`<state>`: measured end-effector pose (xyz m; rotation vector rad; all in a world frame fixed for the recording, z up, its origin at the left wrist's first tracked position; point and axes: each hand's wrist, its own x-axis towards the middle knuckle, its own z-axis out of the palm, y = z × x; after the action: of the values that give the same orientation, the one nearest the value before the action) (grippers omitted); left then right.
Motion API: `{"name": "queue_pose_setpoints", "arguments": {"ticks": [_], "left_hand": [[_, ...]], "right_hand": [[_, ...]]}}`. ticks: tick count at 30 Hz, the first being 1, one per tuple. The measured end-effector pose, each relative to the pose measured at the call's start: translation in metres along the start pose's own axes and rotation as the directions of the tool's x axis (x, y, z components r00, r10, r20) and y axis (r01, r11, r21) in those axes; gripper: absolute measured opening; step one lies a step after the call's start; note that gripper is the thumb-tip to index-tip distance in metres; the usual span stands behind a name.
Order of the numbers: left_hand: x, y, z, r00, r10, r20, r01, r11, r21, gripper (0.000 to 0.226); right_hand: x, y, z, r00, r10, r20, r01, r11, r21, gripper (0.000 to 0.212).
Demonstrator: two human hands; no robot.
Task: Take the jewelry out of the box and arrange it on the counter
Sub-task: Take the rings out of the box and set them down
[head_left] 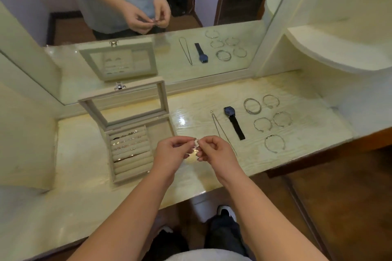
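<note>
Both hands meet above the near counter (84, 154), just right of the open jewelry box (158, 131). The left hand (171, 152) and right hand (214, 150) pinch one small silver piece (196, 141) (too tiny to identify). Farther right lie a chain necklace (220, 131), a watch (230, 111) and bangles (263, 124).

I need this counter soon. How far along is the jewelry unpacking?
Done: five bangles, a watch and a necklace lie on the counter, right of the box. In hand: the left hand and right hand pinch a small silver piece between them above the counter. Left: several small pieces sit in the open box's padded rows, so more is to come out.
</note>
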<state>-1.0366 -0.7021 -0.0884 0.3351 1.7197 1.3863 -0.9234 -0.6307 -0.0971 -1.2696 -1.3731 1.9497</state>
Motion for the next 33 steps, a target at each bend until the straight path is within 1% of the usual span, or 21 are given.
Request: {"name": "queue_pose_setpoints", "arguments": {"ticks": [7, 13, 17, 22, 24, 26, 29, 33], "left_hand": [[0.000, -0.003, 0.106, 1.000, -0.026, -0.002, 0.026, 0.999, 0.025, 0.005], [0.002, -0.010, 0.214, 0.996, -0.066, -0.056, 0.069, 0.997, 0.045, 0.004], [0.009, -0.017, 0.266, 0.993, -0.090, -0.077, 0.096, 0.992, 0.076, 0.006], [0.017, -0.025, 0.309, 0.985, -0.151, -0.086, 0.161, 0.980, 0.116, 0.011], [0.022, -0.028, 0.320, 0.979, -0.188, -0.082, 0.197, 0.973, 0.124, 0.008], [0.026, -0.031, 0.328, 0.972, -0.222, -0.073, 0.230, 0.965, 0.128, 0.005], [0.033, -0.032, 0.338, 0.963, -0.264, -0.061, 0.270, 0.953, 0.139, 0.012], [0.041, -0.032, 0.347, 0.952, -0.305, -0.031, 0.306, 0.940, 0.150, 0.015]], "right_hand": [[0.013, -0.015, -0.104, 0.998, -0.021, -0.067, 0.018, 0.998, -0.053, 0.007], [0.036, -0.030, -0.209, 0.999, 0.015, -0.042, -0.021, 0.991, -0.133, 0.007], [0.048, -0.032, -0.257, 0.996, 0.051, -0.078, -0.062, 0.987, -0.146, 0.006], [0.061, -0.025, -0.298, 0.987, 0.093, -0.134, -0.118, 0.975, -0.188, 0.008], [0.067, -0.022, -0.308, 0.980, 0.119, -0.156, -0.149, 0.969, -0.197, 0.010], [0.073, -0.020, -0.315, 0.975, 0.140, -0.174, -0.174, 0.964, -0.201, 0.010], [0.084, -0.018, -0.323, 0.965, 0.157, -0.211, -0.205, 0.951, -0.233, 0.006], [0.098, -0.016, -0.329, 0.953, 0.168, -0.252, -0.240, 0.926, -0.290, 0.008]]}}
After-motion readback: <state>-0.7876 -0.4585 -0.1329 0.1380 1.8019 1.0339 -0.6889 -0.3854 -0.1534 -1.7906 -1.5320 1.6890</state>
